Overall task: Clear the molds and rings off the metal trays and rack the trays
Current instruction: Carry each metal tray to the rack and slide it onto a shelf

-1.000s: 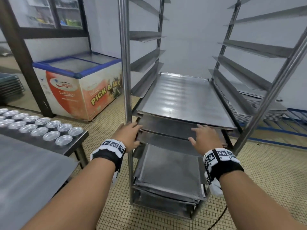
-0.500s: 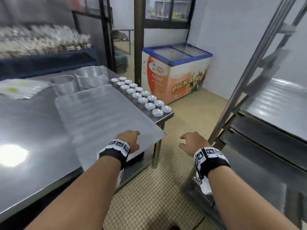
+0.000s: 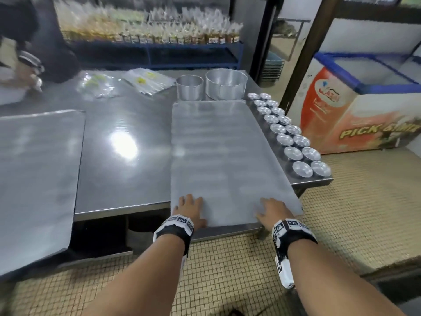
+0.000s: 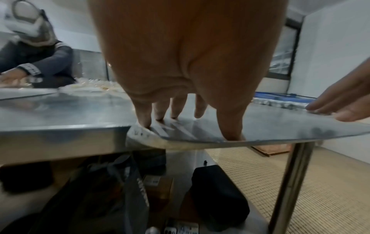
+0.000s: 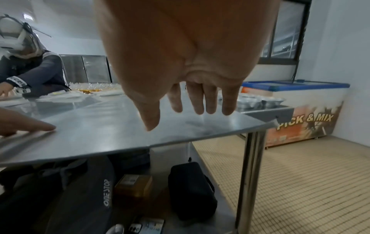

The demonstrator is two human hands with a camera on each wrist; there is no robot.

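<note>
Head view: tray (image 3: 218, 156) bare on counter (image 3: 123, 137), long axis running near-to-far, near edge overhanging. Left hand (image 3: 190, 209) flat on near-left corner; right hand (image 3: 271, 212) spread just above near-right corner, gripping nothing. Both equally near. Molds (image 3: 293, 137) right of tray.

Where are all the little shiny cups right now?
In the head view the small molds sit in two rows along the table's right edge, just right of the tray and in front of the freezer.
</note>
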